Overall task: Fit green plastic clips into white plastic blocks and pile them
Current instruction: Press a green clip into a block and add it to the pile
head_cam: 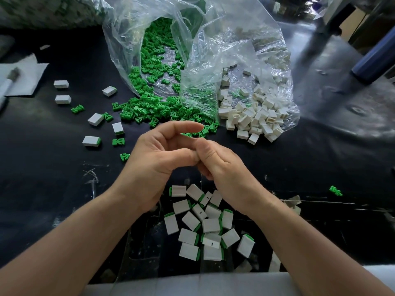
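black worktop [47,174] runs across the whole view, scuffed near the front edge. at far left lies a white cloth [23,79], and beside it a few loose white blocks [61,84] sit well apart from each other, mixed with stray green clips [77,108] and a couple of fitted blocks [91,141] showing a green edge. further in, a clear bag [128,39] lies open on its side, spilling a heap of green clips [154,103] onto the worktop. in the middle the left hand [158,159] is raised just in front of that heap, its forefinger arched over and its thumb pressed against the right hand [222,165], whose fingers are curled under with the back of the hand up; whether either hand has hold of a piece cannot be told, as the spot where they meet is hidden. below the hands, near the front edge, is the pile of finished blocks [203,223], white with green rims, lying loosely over one another. to the right a second clear bag [267,50] spills white blocks [252,116], and one lone green clip [335,190] lies well apart at right.
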A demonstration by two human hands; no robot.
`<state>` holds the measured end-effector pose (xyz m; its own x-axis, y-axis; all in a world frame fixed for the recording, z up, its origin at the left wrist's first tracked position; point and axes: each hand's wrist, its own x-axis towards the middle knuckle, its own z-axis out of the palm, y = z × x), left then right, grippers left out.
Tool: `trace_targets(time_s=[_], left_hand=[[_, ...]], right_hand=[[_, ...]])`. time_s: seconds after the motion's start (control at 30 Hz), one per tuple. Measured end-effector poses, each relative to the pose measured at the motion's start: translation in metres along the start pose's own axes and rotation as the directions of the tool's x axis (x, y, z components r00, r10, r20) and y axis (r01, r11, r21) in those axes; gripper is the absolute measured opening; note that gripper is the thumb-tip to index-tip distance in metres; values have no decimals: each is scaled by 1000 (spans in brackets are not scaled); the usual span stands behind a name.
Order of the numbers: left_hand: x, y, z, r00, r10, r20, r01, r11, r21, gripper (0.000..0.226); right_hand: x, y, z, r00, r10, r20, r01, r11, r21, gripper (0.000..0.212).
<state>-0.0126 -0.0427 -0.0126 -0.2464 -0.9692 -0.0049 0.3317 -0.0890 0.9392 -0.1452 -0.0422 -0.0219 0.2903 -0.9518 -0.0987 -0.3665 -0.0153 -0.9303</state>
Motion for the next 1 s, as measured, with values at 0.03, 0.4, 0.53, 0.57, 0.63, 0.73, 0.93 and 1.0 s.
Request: trace_targets(time_s=[0.03,0.4,0.53,0.57,0.63,0.73,0.93,1.0], left_hand=[[0,0,0,1000,-2,2,2,1000,0,42],[3,-1,-2,995,-59,-81,63,997,51,39],[3,-4,-3,993,-26,-113,42,989,144,31],[3,-4,-3,994,-11,-111,30,985,171,31],[3,-6,-5,994,7,-112,19,972,235,36],[3,-6,-7,993,13,-120,22,958,286,39],[2,-3,-3,993,-3,-116,40,948,316,37],[2,-3,-3,992,-11,-123,50,947,317,37]], right_hand=[[0,1,-1,1000,7,8,-7,999,31,43],[2,-5,-19,992,75,-106,-72,997,38,57],[4,-4,-25,974,-29,-225,40,998,45,17],[4,-4,-25,973,-41,-227,53,998,44,12],[3,-4,-25,976,-60,-209,68,997,34,9],[2,-4,-24,979,-69,-192,73,997,14,11],[3,-2,-22,982,-79,-172,47,982,-184,17],[3,-3,-23,983,-77,-164,43,978,-202,19]])
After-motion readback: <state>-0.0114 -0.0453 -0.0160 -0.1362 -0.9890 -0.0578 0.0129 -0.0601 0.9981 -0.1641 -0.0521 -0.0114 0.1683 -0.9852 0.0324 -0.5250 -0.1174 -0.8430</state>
